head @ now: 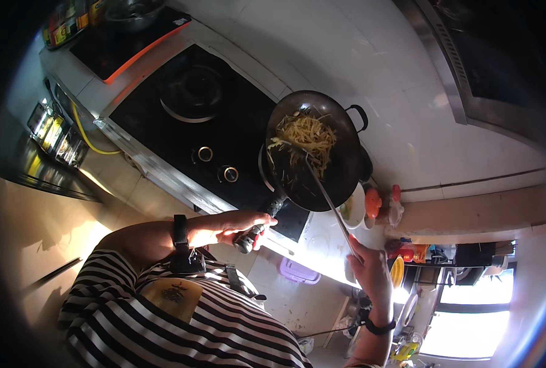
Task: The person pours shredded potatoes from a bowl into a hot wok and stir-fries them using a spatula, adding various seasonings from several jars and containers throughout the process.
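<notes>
My left hand [247, 230] is closed around the handle of a dark wok [342, 184], which is tilted over the right part of a black glass gas hob [148, 119]. Shredded food, perhaps potato strips, [307, 135] lies in the wok. From the right, my right hand [367, 267] grips the long metal handle of a spatula [327, 198]. The spatula's head is among the shreds, partly hidden by them. The wok covers most of the right burner. Two round knobs sit on the hob's front part.
An induction cooker with an orange edge [130, 60] stands left of the hob, bearing a metal pot [135, 14]. Beside the wok at the right are a white bowl [356, 209] and red-topped containers [373, 202]. A range hood [484, 69] juts out at upper right.
</notes>
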Action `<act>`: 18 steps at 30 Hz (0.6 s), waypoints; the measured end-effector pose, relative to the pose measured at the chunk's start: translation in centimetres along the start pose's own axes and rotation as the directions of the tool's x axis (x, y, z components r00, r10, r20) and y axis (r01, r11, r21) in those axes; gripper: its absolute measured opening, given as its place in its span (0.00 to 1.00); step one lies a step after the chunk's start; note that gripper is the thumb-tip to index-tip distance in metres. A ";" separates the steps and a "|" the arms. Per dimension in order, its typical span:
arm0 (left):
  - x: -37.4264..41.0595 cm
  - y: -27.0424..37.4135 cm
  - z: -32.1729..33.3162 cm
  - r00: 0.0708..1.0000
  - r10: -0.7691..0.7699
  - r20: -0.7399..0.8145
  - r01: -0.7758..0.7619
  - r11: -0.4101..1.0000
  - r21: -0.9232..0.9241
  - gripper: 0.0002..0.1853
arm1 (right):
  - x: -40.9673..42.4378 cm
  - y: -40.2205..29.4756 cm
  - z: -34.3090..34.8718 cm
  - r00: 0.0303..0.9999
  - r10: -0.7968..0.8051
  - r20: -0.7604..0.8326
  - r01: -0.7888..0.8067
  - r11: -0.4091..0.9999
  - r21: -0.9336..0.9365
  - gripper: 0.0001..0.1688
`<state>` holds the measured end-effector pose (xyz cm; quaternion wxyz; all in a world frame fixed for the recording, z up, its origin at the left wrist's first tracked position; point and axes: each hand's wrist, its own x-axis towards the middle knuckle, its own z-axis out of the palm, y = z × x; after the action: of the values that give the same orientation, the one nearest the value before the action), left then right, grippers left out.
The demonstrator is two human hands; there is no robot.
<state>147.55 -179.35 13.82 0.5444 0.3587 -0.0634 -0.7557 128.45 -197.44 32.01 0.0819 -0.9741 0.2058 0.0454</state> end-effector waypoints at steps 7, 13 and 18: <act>0.3 -1.0 -0.1 0.990 0.114 0.089 -0.105 0.989 -0.100 0.17 | -2.5 2.8 -1.3 0.992 0.122 0.006 -0.122 0.983 0.137 0.22; 3.0 -2.7 -0.4 0.995 0.098 0.033 -0.093 0.987 -0.127 0.18 | -5.4 -3.3 -1.0 0.996 0.074 0.043 -0.078 0.991 0.111 0.22; 4.1 -3.3 -0.8 0.995 0.096 0.016 -0.094 0.991 -0.095 0.16 | 3.0 1.9 4.5 0.975 0.207 -0.084 -0.159 0.907 0.391 0.24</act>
<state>144.91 -181.40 9.66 0.5953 0.3217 -0.0503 -0.7346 130.15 -199.52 26.94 0.2526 -0.9168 0.3057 -0.0483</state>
